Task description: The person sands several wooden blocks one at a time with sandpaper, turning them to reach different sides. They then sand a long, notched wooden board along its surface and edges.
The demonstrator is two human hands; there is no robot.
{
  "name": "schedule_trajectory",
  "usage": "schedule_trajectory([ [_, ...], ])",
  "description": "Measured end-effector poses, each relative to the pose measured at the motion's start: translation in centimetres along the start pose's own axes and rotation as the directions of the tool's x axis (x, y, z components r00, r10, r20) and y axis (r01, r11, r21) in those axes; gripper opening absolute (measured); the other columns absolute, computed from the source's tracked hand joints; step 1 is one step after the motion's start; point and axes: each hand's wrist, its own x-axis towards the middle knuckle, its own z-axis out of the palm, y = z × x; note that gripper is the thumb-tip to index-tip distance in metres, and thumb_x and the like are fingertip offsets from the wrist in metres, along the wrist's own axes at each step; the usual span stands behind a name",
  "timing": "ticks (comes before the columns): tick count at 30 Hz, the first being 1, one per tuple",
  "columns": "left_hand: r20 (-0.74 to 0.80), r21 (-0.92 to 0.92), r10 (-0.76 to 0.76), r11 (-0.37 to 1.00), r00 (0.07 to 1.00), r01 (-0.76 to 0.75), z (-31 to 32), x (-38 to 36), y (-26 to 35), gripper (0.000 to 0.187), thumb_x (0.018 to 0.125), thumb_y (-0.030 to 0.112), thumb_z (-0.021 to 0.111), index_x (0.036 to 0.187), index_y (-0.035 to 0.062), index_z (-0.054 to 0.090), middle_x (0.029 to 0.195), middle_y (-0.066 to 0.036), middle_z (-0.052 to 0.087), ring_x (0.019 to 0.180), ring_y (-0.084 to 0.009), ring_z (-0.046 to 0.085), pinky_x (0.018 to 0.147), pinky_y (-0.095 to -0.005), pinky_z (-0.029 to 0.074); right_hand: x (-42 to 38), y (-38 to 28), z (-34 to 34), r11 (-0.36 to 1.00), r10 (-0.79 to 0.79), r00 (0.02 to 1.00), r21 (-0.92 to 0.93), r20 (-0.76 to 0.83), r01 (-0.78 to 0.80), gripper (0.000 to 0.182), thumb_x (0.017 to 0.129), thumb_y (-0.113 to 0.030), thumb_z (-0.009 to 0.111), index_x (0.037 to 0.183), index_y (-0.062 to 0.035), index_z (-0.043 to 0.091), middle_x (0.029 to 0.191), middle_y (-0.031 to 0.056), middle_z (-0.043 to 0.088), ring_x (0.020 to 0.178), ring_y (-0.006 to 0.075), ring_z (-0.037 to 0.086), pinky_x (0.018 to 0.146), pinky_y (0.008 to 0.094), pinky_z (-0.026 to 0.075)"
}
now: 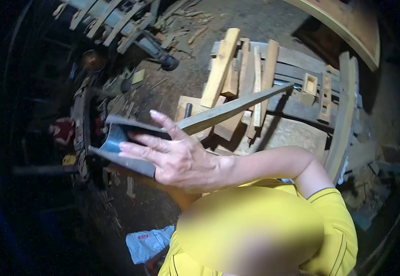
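A grooved, trough-like piece point(135, 162) with grey edges and a bluish hollow is held up left of centre. My right hand point(177, 161) lies on it with fingers stretched and spread, several of them reaching into the hollow. Under the lower edge, in shade, is my left hand point(121, 171), seemingly holding the piece from below; its fingers are mostly hidden. A long grey tapered wooden bar point(236, 108) slants up to the right from behind my right hand. Whether it joins the grooved piece is hidden.
Several wooden lengths point(220, 69) lie on a low plank bench point(296, 57), beside a small hollowed block point(309, 85) and a slotted block point(325, 99). A thick beam point(342, 119) stands along its right side. Wood scraps point(181, 39) litter the floor; a white sack point(149, 244) lies below.
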Motion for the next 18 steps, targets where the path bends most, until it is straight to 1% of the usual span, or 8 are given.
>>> schedule_trajectory([
  [4,0.000,-0.038,0.004,0.999,1.000,-0.004,0.5,-0.2,-0.1,0.049,0.084,0.052,0.043,0.100,0.0076,0.056,0.099,-0.007,0.059,0.097,-0.0224,0.053,0.090,-0.0394,0.041,-3.7,3.1,-2.0,0.991,0.122,0.987,-0.064,0.105,-0.116,0.038,0.068,-0.010,0.056,0.106,-0.0098,0.059,0.118,0.0016,0.052,0.103,0.0160,0.055,0.101,0.0529,0.022],
  [5,0.037,0.193,0.058,0.979,0.998,-0.064,0.3,0.0,-0.1,0.052,0.085,0.053,0.039,0.100,0.0058,0.056,0.099,-0.010,0.059,0.098,-0.0236,0.053,0.093,-0.0406,0.040,-5.0,4.4,-2.9,0.980,0.150,0.975,-0.158,0.164,-0.124,0.040,0.068,-0.010,0.058,0.109,-0.0104,0.057,0.120,0.0024,0.051,0.105,0.0171,0.053,0.100,0.0529,0.023],
  [8,0.014,0.263,0.131,0.956,0.991,-0.130,0.6,0.5,-0.5,0.056,0.086,0.055,0.034,0.097,0.0032,0.054,0.097,-0.010,0.057,0.093,-0.0236,0.054,0.090,-0.0383,0.041,-10.1,9.1,-5.0,0.904,0.290,0.912,-0.395,0.290,-0.162,0.027,0.066,-0.013,0.066,0.093,-0.0113,0.065,0.122,0.0049,0.050,0.108,0.0204,0.051,0.097,0.0553,0.027],
  [10,0.001,0.271,0.130,0.954,0.992,-0.125,0.9,0.6,-0.7,0.057,0.086,0.055,0.034,0.096,0.0027,0.054,0.097,-0.010,0.057,0.093,-0.0235,0.054,0.090,-0.0384,0.041,-14.8,13.0,-5.5,0.826,0.353,0.925,-0.512,0.141,-0.237,0.007,0.069,-0.012,0.064,0.068,-0.0054,0.066,0.110,0.0144,0.055,0.110,0.0227,0.050,0.096,0.0560,0.029],
  [13,-0.007,0.277,0.134,0.952,0.991,-0.127,0.8,1.1,-0.9,0.057,0.086,0.054,0.035,0.096,0.0021,0.055,0.097,-0.011,0.057,0.093,-0.0235,0.054,0.090,-0.0385,0.041,-22.6,19.3,-7.8,0.653,0.542,0.809,-0.720,0.228,-0.234,0.015,0.079,-0.009,0.053,0.085,-0.0024,0.065,0.109,0.0176,0.054,0.108,0.0232,0.049,0.097,0.0538,0.028],
  [15,-0.009,0.261,0.142,0.956,0.990,-0.135,0.4,1.6,-1.2,0.056,0.086,0.053,0.036,0.096,0.0018,0.055,0.098,-0.010,0.057,0.094,-0.0237,0.054,0.091,-0.0392,0.041,-27.2,23.2,-9.2,0.522,0.701,0.705,-0.750,0.106,-0.406,0.022,0.084,-0.015,0.048,0.083,0.0000,0.064,0.110,0.0193,0.053,0.105,0.0258,0.050,0.096,0.0538,0.028],
  [16,0.000,0.259,0.141,0.956,0.990,-0.136,0.2,1.9,-1.2,0.056,0.086,0.053,0.036,0.096,0.0018,0.055,0.098,-0.010,0.057,0.094,-0.0237,0.054,0.091,-0.0392,0.041,-29.0,24.9,-9.6,0.452,0.745,0.662,-0.669,-0.081,-0.590,0.027,0.086,-0.016,0.046,0.080,0.0037,0.063,0.109,0.0204,0.053,0.103,0.0283,0.052,0.095,0.0532,0.029],
  [18,-0.037,0.239,0.127,0.964,0.991,-0.115,0.2,2.1,-1.3,0.055,0.086,0.053,0.037,0.096,0.0023,0.056,0.097,-0.010,0.058,0.096,-0.0237,0.054,0.093,-0.0399,0.040,-34.4,29.3,-10.3,0.316,0.813,0.569,-0.725,-0.126,-0.612,0.033,0.088,-0.021,0.042,0.078,0.0047,0.061,0.099,0.0214,0.058,0.101,0.0322,0.052,0.094,0.0508,0.030],
])
